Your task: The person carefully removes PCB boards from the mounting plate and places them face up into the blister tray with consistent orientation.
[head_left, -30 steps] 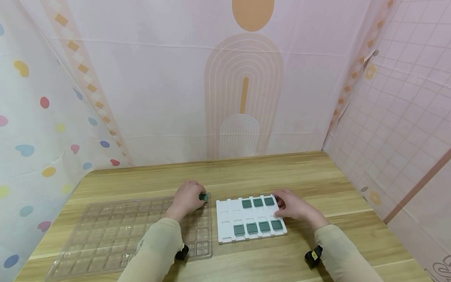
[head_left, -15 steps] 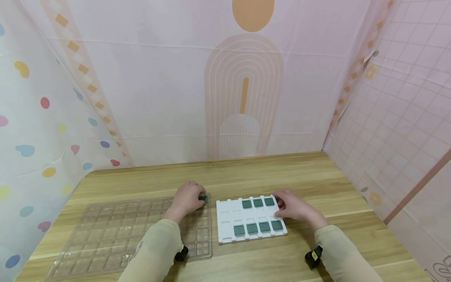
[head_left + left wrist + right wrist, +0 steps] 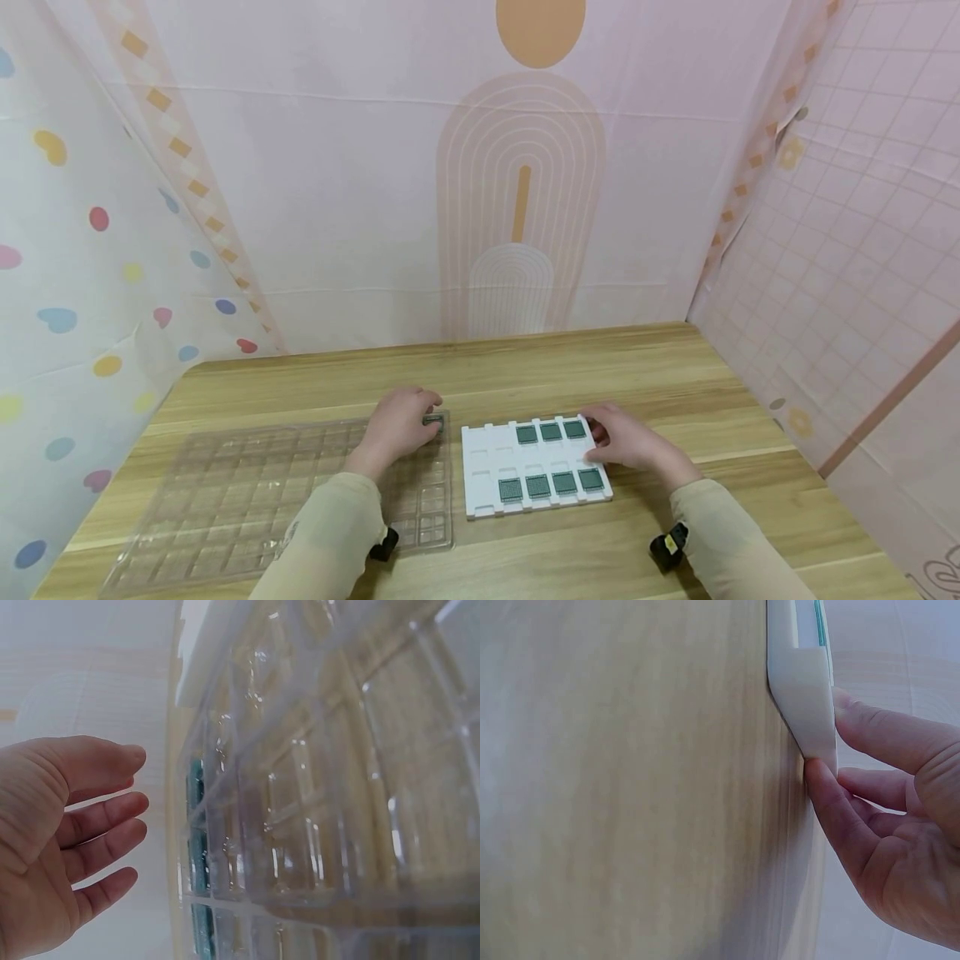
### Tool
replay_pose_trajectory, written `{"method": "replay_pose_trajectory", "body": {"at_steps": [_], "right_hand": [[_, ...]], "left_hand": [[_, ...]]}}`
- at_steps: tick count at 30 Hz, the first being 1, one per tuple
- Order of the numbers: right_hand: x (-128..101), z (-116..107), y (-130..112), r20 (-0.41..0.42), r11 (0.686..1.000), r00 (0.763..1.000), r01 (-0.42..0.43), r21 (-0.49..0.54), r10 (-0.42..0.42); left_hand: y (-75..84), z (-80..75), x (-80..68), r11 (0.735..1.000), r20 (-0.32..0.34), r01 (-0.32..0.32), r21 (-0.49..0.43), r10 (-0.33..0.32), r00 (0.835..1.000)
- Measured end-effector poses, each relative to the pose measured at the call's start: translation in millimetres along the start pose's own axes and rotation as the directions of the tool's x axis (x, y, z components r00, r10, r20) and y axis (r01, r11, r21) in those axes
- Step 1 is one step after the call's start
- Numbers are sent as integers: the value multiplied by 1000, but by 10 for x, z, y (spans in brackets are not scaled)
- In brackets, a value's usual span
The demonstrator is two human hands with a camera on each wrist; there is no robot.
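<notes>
My left hand (image 3: 408, 419) hovers at the far right corner of a clear plastic pocket tray (image 3: 247, 492), fingers relaxed and holding nothing, as the left wrist view shows of the hand (image 3: 112, 802). A small green chip (image 3: 432, 422) lies in the corner pocket just by the fingertips. My right hand (image 3: 611, 435) pinches the right edge of the white tray (image 3: 483, 467), whose corner (image 3: 802, 682) sits between thumb and fingers (image 3: 885, 735). Three green chips (image 3: 551, 432) fill the white tray's far row and several (image 3: 551, 484) the near row.
Both trays lie side by side on a wooden table (image 3: 525, 367). Patterned fabric walls close in the back and both sides. A black camera is strapped under each wrist, the left one (image 3: 384, 543) and the right one (image 3: 666, 548). Through the clear tray (image 3: 337, 787) green chips (image 3: 196, 825) show.
My left hand has let go of the green chip, which now lies in the clear tray's corner pocket, and its fingers have spread. The right hand has stayed on the white tray.
</notes>
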State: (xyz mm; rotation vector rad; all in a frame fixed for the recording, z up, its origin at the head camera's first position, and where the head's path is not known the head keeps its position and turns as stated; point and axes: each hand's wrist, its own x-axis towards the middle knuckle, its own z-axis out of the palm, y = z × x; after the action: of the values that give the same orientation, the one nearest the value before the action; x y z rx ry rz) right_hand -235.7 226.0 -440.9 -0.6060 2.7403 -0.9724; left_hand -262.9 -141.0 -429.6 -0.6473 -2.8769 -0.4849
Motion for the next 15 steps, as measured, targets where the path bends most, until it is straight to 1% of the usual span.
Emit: {"method": "replay_pose_trajectory", "body": {"at_steps": [6,11,15], "right_hand": [[5,7,16,-1,1000,1000,-1,-2,1],[4,6,12,-2,1000,1000,2,-3,-2],[3,10,9,-3,1000,1000,0,-10,0]], "left_hand": [[92,-55,-45,1000,-35,-22,-17,22,999],[161,-83,-80,996,-89,-78,-34,75,993],[215,-104,-102,993,-113,-114,-34,110,988]]}}
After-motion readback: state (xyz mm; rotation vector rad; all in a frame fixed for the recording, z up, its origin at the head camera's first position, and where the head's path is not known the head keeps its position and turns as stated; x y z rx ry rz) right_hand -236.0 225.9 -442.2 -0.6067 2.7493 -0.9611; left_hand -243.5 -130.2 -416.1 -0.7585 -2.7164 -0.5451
